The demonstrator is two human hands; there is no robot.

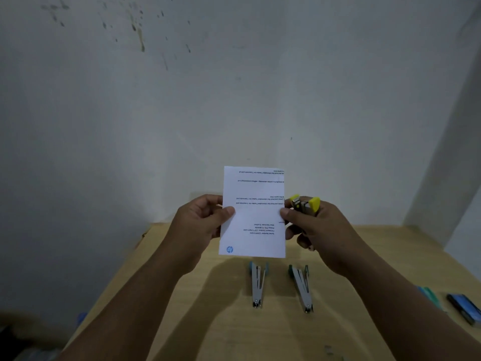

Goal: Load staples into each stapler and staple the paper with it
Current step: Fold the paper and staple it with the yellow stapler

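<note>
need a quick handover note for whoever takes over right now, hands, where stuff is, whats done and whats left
Left hand: pinches the left edge of the white printed paper sheet, held upright above the table.
Right hand: grips the yellow-tipped metal stapler at the sheet's right edge, thumb on the paper.
On the light wooden table: blue-tipped metal stapler and green-tipped metal stapler, both lying splayed open. Blue staple boxes at the right edge.
Done: cannot tell whether any staple is in the paper.
Left: probably stapling with the yellow one; the two table staplers apparently still need loading and using.
</note>
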